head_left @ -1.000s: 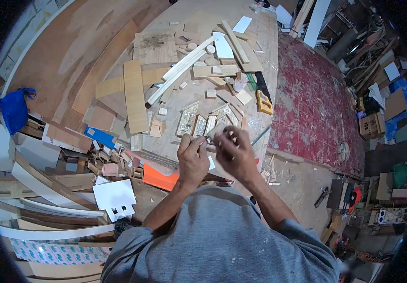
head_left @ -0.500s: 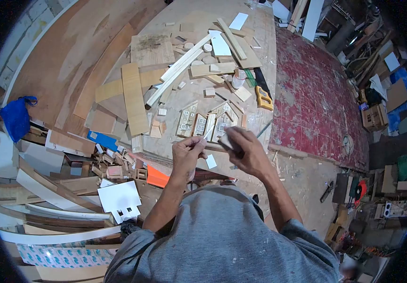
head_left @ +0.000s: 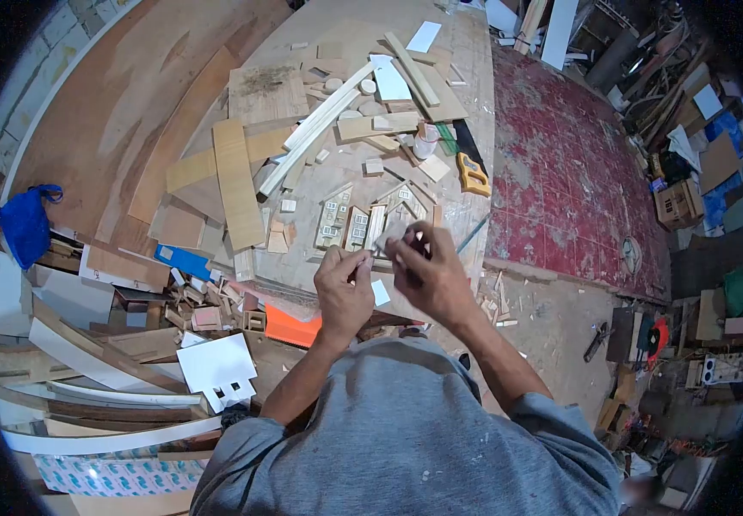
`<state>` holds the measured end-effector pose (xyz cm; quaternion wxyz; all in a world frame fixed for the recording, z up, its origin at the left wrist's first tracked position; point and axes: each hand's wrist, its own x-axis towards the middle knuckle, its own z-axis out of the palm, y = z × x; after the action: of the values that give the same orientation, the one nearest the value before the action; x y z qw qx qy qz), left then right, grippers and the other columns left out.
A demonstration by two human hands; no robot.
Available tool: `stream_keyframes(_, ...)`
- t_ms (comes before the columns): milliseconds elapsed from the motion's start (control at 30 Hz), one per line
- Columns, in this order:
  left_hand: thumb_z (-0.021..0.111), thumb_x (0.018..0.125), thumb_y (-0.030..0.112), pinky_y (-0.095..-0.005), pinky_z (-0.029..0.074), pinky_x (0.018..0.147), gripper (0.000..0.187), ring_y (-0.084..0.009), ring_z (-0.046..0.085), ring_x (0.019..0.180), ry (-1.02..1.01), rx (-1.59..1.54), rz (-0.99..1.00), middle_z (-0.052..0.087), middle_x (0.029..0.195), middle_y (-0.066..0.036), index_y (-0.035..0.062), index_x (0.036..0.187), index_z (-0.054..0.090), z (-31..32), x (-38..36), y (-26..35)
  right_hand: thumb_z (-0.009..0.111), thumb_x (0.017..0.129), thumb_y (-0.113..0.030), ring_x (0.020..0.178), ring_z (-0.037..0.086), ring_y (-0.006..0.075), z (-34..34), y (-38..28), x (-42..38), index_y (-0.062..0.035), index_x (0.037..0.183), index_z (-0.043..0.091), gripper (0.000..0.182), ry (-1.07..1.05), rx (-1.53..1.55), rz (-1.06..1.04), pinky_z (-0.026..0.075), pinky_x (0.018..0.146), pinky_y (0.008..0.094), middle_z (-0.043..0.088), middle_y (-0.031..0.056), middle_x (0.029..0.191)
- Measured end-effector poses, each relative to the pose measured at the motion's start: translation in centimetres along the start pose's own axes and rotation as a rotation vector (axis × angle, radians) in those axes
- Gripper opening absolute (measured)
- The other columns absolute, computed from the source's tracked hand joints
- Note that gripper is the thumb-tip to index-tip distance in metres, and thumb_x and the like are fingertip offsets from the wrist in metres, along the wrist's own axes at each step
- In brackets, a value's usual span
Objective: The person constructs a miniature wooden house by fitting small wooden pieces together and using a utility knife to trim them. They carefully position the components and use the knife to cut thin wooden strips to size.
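My left hand (head_left: 344,288) is closed in a pinch over the front of the workbench (head_left: 298,271), on a thin pale strip that hardly shows now. Beside it my right hand (head_left: 437,275) has its fingers curled round a small greyish piece, mostly hidden, whose kind I cannot make out. Just beyond both hands lie small wooden model house fronts with white window frames: one at the left (head_left: 334,217), a narrow one in the middle (head_left: 357,227) and a gabled one at the right (head_left: 403,199), partly covered by my right hand. A small white card (head_left: 380,292) lies between my wrists.
Long pale wood strips (head_left: 315,129), flat boards (head_left: 238,185) and a white cup (head_left: 425,140) crowd the bench. A handsaw with a yellow handle (head_left: 474,175) lies near its right edge. Offcuts (head_left: 208,316) and an orange piece (head_left: 292,325) are at the lower left.
My right hand has turned, and the greyish piece in it is now more hidden. The thin strip in my left hand shows less. The whole view has shifted slightly.
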<state>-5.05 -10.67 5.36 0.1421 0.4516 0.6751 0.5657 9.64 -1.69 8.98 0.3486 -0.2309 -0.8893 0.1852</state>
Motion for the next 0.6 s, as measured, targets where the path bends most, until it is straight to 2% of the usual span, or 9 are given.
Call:
stream_keyframes(100, 0.07, 0.087, -0.002, -0.0297, 0.045, 0.059, 0.013, -0.0159, 0.057, 0.067, 0.02, 0.073, 0.103, 0.056, 0.076, -0.009, -0.0044, 0.099, 0.074, 0.0, -0.7, -0.6, 0.076, 0.075, 0.0, 0.098, 0.059, 0.035, 0.2, 0.0, -0.7, -0.008, 0.117, 0.07, 0.044, 0.005, 0.02, 0.061, 0.053, 0.084, 0.0418, 0.056, 0.02, 0.113)
stream_keyframes(200, 0.07, 0.087, -0.002, -0.0313, 0.045, 0.059, 0.013, -0.0172, 0.056, 0.066, 0.07, 0.035, 0.111, 0.056, 0.075, -0.009, -0.0049, 0.099, 0.074, 0.1, -0.3, -0.7, 0.076, 0.074, 0.0, 0.099, 0.059, 0.0351, 0.9, -0.7, -0.5, -0.0068, 0.116, 0.071, 0.043, 0.035, 0.006, 0.016, 0.053, 0.085, 0.0421, 0.057, 0.02, 0.114)
stream_keyframes(267, 0.067, 0.084, -0.005, -0.0375, 0.046, 0.06, 0.015, -0.026, 0.059, 0.068, 0.037, 0.074, 0.119, 0.055, 0.077, -0.013, -0.0051, 0.099, 0.073, -0.2, -0.5, -0.1, 0.076, 0.074, -0.001, 0.1, 0.059, 0.0349, 0.4, 0.3, -0.1, -0.0069, 0.114, 0.071, 0.041, 0.067, -0.028, 0.085, 0.053, 0.084, 0.0423, 0.058, 0.0194, 0.114)
stream_keyframes(333, 0.067, 0.085, -0.005, -0.0377, 0.046, 0.061, 0.015, -0.0262, 0.059, 0.068, 0.054, 0.058, 0.121, 0.055, 0.078, -0.013, -0.0054, 0.099, 0.072, -0.1, -0.4, -0.2, 0.076, 0.074, -0.001, 0.101, 0.059, 0.0345, 0.5, 0.0, 0.1, -0.0074, 0.113, 0.071, 0.04, 0.094, -0.026, 0.104, 0.053, 0.083, 0.0427, 0.058, 0.0192, 0.113)
stream_keyframes(400, 0.067, 0.085, -0.005, -0.0378, 0.047, 0.061, 0.015, -0.0265, 0.06, 0.068, 0.058, 0.041, 0.13, 0.055, 0.078, -0.014, -0.0058, 0.099, 0.072, -0.1, -0.2, -0.2, 0.076, 0.073, -0.001, 0.101, 0.059, 0.0346, 0.1, -0.9, -0.1, -0.0073, 0.114, 0.071, 0.041, 0.008, 0.059, 0.056, 0.053, 0.083, 0.0423, 0.058, 0.0193, 0.113)
stream_keyframes(467, 0.067, 0.085, -0.005, -0.0381, 0.047, 0.061, 0.016, -0.0269, 0.059, 0.068, 0.044, 0.039, 0.119, 0.055, 0.079, -0.014, -0.0058, 0.1, 0.072, -0.1, -0.3, 0.0, 0.076, 0.073, 0.001, 0.101, 0.06, 0.0349, 0.2, 0.2, 0.3, -0.0068, 0.115, 0.071, 0.043, 0.092, -0.004, 0.14, 0.054, 0.085, 0.0408, 0.058, 0.0211, 0.117)
stream_keyframes(500, 0.067, 0.085, -0.005, -0.0381, 0.047, 0.061, 0.016, -0.0269, 0.059, 0.068, 0.05, 0.039, 0.12, 0.055, 0.079, -0.014, -0.0058, 0.1, 0.072, 0.0, -0.3, -0.2, 0.076, 0.073, 0.001, 0.101, 0.06, 0.0347, 0.3, -0.3, 0.1, -0.0071, 0.115, 0.071, 0.043, 0.041, 0.018, 0.087, 0.054, 0.085, 0.0408, 0.058, 0.0213, 0.118)
stream_keyframes(567, 0.068, 0.086, -0.004, -0.0324, 0.045, 0.059, 0.015, -0.0189, 0.056, 0.067, 0.08, 0.026, 0.143, 0.056, 0.077, -0.01, -0.0051, 0.1, 0.073, 0.2, -0.2, -0.9, 0.077, 0.072, 0.0, 0.102, 0.06, 0.0344, 0.5, -0.8, -0.1, -0.0074, 0.115, 0.071, 0.044, -0.001, 0.027, 0.047, 0.054, 0.085, 0.041, 0.057, 0.0211, 0.118)
stream_keyframes(600, 0.068, 0.086, -0.004, -0.0324, 0.045, 0.059, 0.015, -0.0189, 0.056, 0.067, 0.08, 0.024, 0.147, 0.056, 0.077, -0.01, -0.0051, 0.1, 0.073, 0.2, -0.1, -0.7, 0.077, 0.072, 0.0, 0.102, 0.06, 0.0344, 0.4, -0.4, 0.1, -0.0074, 0.115, 0.071, 0.044, 0.001, 0.024, 0.045, 0.054, 0.085, 0.041, 0.057, 0.0211, 0.118)
